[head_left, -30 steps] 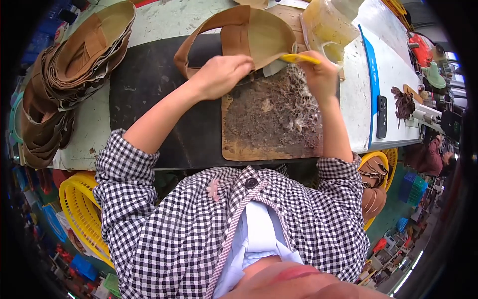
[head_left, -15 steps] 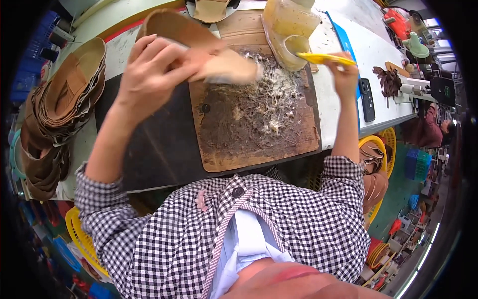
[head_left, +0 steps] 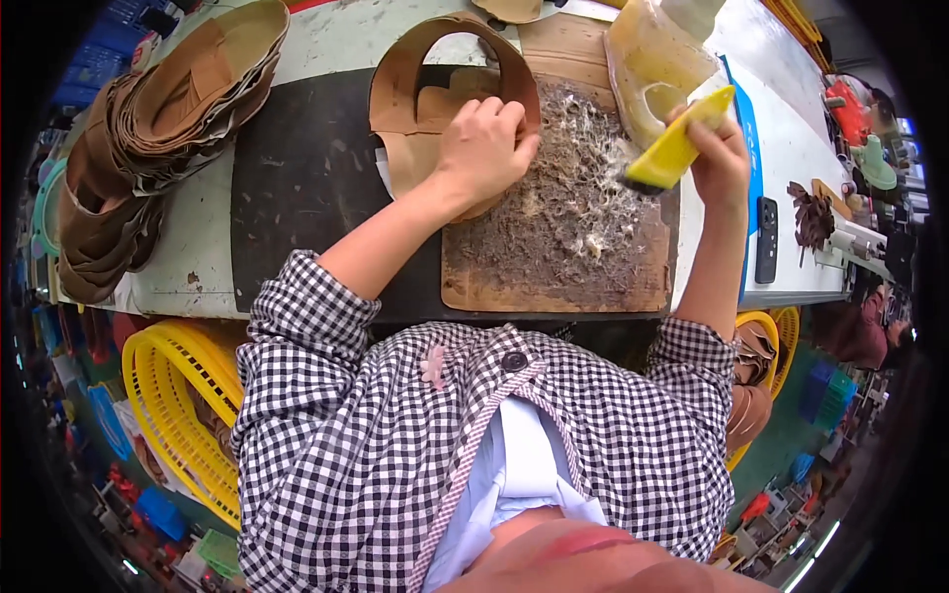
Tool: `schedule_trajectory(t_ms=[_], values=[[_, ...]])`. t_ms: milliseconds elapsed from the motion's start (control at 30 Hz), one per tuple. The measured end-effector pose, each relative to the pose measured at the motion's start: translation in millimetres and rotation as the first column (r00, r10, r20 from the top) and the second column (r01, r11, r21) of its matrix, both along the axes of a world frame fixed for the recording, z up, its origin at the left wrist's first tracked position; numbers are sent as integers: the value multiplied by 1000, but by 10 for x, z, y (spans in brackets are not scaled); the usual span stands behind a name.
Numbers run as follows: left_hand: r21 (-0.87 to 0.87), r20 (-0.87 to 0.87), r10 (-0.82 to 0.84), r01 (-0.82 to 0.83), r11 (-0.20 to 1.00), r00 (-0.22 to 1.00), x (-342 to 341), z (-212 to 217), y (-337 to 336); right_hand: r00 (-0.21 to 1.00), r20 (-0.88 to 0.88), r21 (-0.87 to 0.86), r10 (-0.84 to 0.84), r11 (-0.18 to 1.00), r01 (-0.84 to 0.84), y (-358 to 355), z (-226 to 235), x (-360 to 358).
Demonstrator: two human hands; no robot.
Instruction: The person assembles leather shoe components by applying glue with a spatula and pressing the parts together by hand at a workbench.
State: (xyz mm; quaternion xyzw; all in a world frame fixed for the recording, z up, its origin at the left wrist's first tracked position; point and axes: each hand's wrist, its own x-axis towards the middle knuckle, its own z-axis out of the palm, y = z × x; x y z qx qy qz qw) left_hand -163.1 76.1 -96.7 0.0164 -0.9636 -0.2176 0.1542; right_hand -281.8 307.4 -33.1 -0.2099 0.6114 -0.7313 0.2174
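My left hand (head_left: 479, 150), fingers curled, holds a brown shoe upper (head_left: 393, 99) by its edge. The upper stands as an open loop across the dark mat and the left part of a worn board (head_left: 563, 287). At the right, my right hand (head_left: 724, 158) grips a yellow glue brush (head_left: 670, 150) with a dark tip. The tip points down left, over the board's right side. Whitish, stringy glue residue (head_left: 598, 178) coats the board. Behind the brush is a cloudy, yellowish glue container (head_left: 647, 49) with a small round opening at its front.
Stacked brown uppers (head_left: 188, 109) lie on the table's left side. A dark mat (head_left: 306, 188) runs under the board. A black remote-like device (head_left: 766, 239) rests at the right, beside a blue strip. Yellow baskets (head_left: 183, 395) stand below the table's front edge.
My left hand has lowered the upper from the air onto the mat and board. The brush has come out of the glue container's opening and turned its tip downward. The whole view has shifted.
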Motion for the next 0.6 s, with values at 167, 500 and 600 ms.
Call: schedule_trajectory(t_ms=[167,500,600], values=[[501,142,27,-96,860,989,5,-19,-179,795,-219,405,565,794,-453,-534,-67,309],[850,336,-147,-232,474,930,-65,-135,-403,841,-113,408,530,796,-447,-926,-295,296],[742,351,-43,-250,622,936,-68,-86,-329,909,-105,398,404,854,-334,-916,-353,404]])
